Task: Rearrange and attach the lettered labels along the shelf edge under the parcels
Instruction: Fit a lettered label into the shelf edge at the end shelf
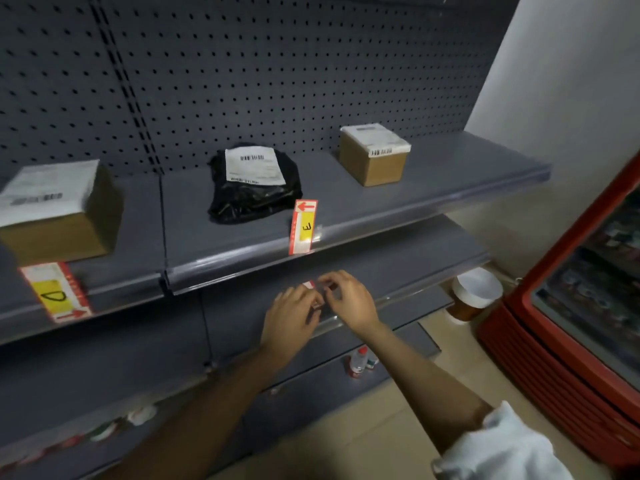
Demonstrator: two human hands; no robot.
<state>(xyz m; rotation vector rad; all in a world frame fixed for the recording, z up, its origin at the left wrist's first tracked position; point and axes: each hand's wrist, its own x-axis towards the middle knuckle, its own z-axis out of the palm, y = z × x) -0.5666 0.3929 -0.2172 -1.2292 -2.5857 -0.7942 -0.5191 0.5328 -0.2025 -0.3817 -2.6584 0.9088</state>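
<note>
Both hands meet at about 6 o'clock of the frame's middle, just under the front lip of the upper shelf (381,209). The left hand (294,315) and the right hand (349,299) are close together, fingertips pinched on a small red-and-white label (309,285); most of it is hidden by the fingers, so its letter and long axis cannot be told.

Two more labels sit on the shelf edge. The E label (303,226), at 12 o'clock from the hands, stands with its long axis nearly upright, its red arrow at the top pointing toward 9 o'clock and its letter turned sideways on the yellow patch. The D label (55,292), at 9 o'clock from the hands, leans slightly, its arrow at the bottom pointing toward 3 o'clock.

On the shelf, a black bag parcel (254,188) lies just beside the E label at its 10 o'clock. A small cardboard box (374,155) stands at 2 o'clock, and a larger box (59,209) above the D label.

At 3 o'clock from the hands a lined bin (476,292) stands beside a red fridge (571,289). A small bottle (358,362) rests at 5 o'clock on a lower shelf
</note>
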